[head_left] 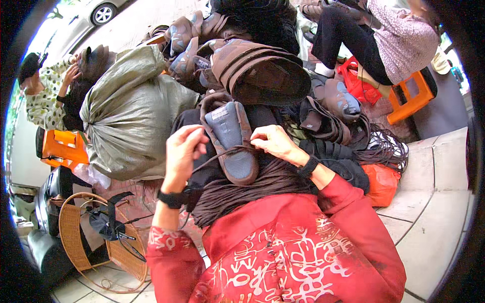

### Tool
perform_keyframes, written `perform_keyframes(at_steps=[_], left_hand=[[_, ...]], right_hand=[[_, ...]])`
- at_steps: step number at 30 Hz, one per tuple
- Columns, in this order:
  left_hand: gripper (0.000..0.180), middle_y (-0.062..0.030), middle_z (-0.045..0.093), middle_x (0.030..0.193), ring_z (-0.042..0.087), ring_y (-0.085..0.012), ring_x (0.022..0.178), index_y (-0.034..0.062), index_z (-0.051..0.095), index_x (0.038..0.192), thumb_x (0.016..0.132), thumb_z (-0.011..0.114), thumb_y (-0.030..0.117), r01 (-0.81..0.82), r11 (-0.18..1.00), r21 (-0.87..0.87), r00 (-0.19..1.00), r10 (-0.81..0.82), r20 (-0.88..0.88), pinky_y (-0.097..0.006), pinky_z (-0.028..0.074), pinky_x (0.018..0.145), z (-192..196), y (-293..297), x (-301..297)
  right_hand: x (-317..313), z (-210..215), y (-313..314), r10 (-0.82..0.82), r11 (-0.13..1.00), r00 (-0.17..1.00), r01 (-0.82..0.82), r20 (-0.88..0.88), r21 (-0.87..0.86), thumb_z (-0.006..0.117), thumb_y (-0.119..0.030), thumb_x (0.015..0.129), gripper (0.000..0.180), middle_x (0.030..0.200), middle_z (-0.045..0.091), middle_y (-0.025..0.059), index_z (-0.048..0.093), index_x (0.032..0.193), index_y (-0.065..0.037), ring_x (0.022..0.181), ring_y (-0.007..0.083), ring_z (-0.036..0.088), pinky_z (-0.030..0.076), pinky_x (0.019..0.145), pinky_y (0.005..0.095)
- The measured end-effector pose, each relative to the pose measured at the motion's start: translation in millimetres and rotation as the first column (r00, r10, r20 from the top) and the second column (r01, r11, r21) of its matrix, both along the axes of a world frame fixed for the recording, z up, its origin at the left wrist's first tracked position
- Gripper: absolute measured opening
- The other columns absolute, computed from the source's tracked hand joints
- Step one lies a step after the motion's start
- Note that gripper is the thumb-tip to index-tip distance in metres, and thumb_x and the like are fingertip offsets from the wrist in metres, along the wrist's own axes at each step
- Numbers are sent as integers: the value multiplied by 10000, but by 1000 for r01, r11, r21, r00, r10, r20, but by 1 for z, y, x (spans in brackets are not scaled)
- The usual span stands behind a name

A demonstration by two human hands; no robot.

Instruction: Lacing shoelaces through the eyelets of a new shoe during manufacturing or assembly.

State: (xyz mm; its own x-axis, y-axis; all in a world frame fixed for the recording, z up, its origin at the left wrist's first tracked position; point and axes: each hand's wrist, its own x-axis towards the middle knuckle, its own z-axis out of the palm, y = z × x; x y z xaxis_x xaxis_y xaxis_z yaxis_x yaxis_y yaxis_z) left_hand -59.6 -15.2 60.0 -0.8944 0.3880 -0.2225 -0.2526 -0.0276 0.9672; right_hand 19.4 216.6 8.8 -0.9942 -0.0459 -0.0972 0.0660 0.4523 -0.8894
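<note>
Lacing seems in hand: the shoe [239,169] lies on the lap [262,116], toe toward six o'clock. At three, the right hand [275,143] pinches the lace [212,159]; at nine, the left hand [183,147] curls, hold unclear. Pulling through calls for a steadied shoe.

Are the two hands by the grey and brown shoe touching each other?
Apart. The head view shows the left hand and right hand either side of the shoe, its grey middle visible between them.
</note>
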Motion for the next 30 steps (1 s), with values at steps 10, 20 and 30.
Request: perform_keyframes(at_steps=[10, 20, 30], left_hand=[[160, -35, 602, 772, 531, -77, 598, 1, 607, 886, 861, 550, 149, 318, 905, -282, 916, -370, -157, -217, 456, 546, -29, 54, 15], [146, -43, 606, 700, 514, -70, 504, 6, 608, 844, 840, 543, 137, 299, 919, -257, 944, -324, -62, -201, 426, 453, -30, 58, 10], [161, -40, 627, 840, 601, -89, 736, 24, 594, 892, 884, 527, 171, 332, 931, -154, 943, -333, 16, -186, 442, 485, -42, 54, 9]], right_hand=[[-2, -10, 1, -123, 987, 992, 120, 23, 108, 617, -240, 737, 181, 665, 630, 71, 645, 780, -66, 615, 174, 607, 460, 581, 310], [-7, -21, 12, -40, 981, 996, 54, 75, -184, 639, -144, 767, 141, 635, 566, 2, 606, 739, -10, 596, 59, 483, 405, 545, 235], [-4, -7, -2, -153, 983, 987, 158, -57, 97, 603, -230, 702, 188, 587, 579, 88, 612, 714, -42, 533, 148, 555, 426, 518, 294]])
